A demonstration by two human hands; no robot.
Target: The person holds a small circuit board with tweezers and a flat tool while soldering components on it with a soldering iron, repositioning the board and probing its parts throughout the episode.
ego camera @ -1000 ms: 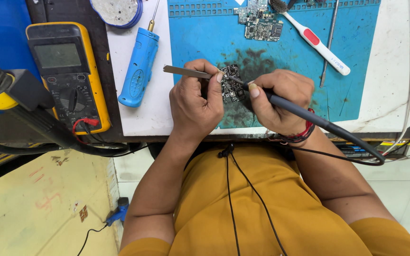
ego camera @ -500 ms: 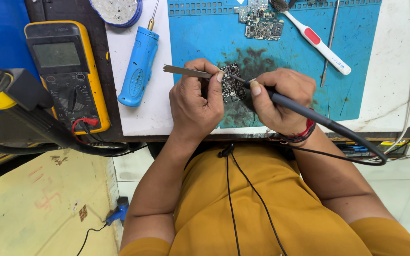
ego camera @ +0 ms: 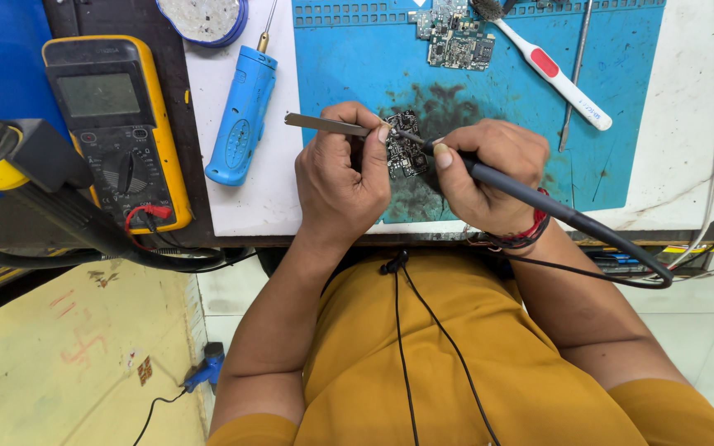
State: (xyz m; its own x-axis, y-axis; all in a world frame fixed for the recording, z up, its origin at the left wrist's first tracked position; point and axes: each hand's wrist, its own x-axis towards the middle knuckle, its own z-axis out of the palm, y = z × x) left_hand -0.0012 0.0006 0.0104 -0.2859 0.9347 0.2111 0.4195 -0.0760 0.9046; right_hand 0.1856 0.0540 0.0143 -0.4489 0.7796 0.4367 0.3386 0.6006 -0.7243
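Note:
My left hand (ego camera: 343, 177) grips metal tweezers (ego camera: 316, 123), whose tips reach a small dark circuit board (ego camera: 405, 153) lying on the blue work mat (ego camera: 522, 124). My right hand (ego camera: 485, 172) holds a black soldering iron (ego camera: 539, 198) like a pen, its tip on the same board. The iron's cable (ego camera: 621, 264) loops off the table's front edge to the right. Both hands rest on a dark scorched patch of the mat.
A yellow multimeter (ego camera: 113, 124) lies at the left, a blue pen-shaped tool (ego camera: 241, 111) beside it. Green circuit boards (ego camera: 456, 37), a white and red toothbrush (ego camera: 555, 78) and a thin metal rod (ego camera: 576, 70) lie at the back. A hot-air handle (ego camera: 18, 165) sits at far left.
Both hands stay on the small board; the soldering iron and tweezers shift only slightly.

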